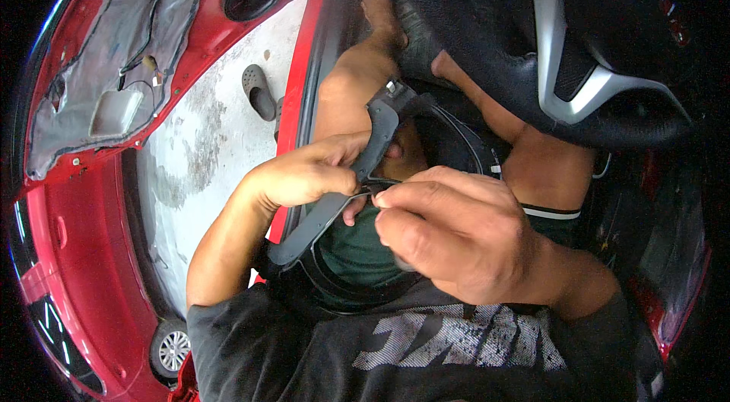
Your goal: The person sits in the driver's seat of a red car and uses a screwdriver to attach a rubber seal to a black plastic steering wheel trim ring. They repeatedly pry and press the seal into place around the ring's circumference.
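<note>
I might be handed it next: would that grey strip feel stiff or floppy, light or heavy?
The grey strip is probably fairly stiff: its end holds its shape beyond the left hand. It looks thin, so likely light. Its smooth face might slip a little.

At nine o'clock, the stained pale floor (217,147) carries a grey clog (259,95), another clog (279,120) partly hidden at its five o'clock.
</note>
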The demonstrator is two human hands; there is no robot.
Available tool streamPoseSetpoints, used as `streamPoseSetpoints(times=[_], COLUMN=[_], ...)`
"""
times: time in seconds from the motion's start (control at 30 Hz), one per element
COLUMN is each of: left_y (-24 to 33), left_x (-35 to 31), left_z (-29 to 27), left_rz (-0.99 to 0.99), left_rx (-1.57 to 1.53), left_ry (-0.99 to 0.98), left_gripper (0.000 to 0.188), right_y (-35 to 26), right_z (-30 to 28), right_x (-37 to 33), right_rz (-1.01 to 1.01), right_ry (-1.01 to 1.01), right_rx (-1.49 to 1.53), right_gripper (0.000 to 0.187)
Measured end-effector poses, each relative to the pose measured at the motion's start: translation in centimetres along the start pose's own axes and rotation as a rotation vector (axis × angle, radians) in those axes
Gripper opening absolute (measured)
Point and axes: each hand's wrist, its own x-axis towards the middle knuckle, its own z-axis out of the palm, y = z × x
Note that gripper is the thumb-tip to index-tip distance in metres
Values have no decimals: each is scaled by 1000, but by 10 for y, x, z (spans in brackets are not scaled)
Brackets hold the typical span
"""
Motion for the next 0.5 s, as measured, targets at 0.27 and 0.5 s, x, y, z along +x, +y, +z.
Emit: streamPoseSetpoints(times=[0.27,0.5], left_y=[-24,-7], left_x=[-12,-13], left_z=[5,-15], left_rz=[36,-86], left_rx=[-20,-120], left_ry=[67,-33], left_gripper=[55,45], right_y=[2,6], right_z=[6,2], right_x=[-8,-9], right_rz=[-21,-26], right_ry=[-16,-8], right_rx=[6,90], right_gripper=[19,32])
